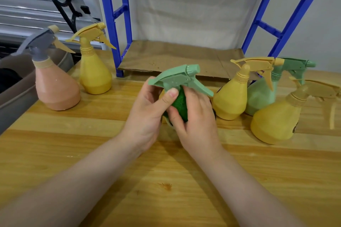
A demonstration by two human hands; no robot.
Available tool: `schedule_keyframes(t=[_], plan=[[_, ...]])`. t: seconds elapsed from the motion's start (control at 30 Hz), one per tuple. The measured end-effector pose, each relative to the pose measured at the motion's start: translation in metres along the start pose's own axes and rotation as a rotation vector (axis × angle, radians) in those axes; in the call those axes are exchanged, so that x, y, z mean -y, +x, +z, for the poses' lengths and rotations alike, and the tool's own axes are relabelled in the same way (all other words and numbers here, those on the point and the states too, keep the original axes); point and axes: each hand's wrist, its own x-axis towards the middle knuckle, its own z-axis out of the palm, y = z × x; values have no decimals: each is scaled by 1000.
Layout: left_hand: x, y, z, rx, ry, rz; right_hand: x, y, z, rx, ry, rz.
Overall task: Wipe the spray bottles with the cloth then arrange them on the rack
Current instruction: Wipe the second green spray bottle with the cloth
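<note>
From the head camera, both hands meet over the middle of the wooden table [55, 153]. The left hand [145, 114] grips a green bottle [180, 79] just under its trigger head, fingers curled behind and thumb pressed across the neck. The right hand [195, 121] wraps a dark green cloth [180, 105] round the bottle's body, fingers and thumb clamped on the cloth, so most of the body is hidden. The bottle is held upright above the table, nozzle pointing right and away. To the left stand a pink bottle [55, 88] with a grey head and, just behind it to the right, a yellow bottle [95, 72]. To the right is a close group of three: a yellow one [230, 99], a pale green one [260, 97] behind it, and a third yellow one [275, 121] nearest the camera. The blue rack [110, 16] stands at the back of the table, its lowest shelf lined with brown cardboard [175, 57] and bare of bottles. A grey bin [16, 97] sits at the table's left edge.
</note>
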Motion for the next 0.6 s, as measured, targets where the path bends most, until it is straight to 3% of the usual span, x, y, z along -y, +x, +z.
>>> schedule_keyframes(t=[0.2, 0.37, 0.6], plan=[[-6, 1, 1, 33, 75, 83, 3, 7, -1, 6, -62, 78], [-7, 2, -1, 25, 70, 88, 4, 8, 2, 102, -102, 188], [-21, 8, -4, -128, 4, 99, 3, 3, 4, 111, -75, 160]])
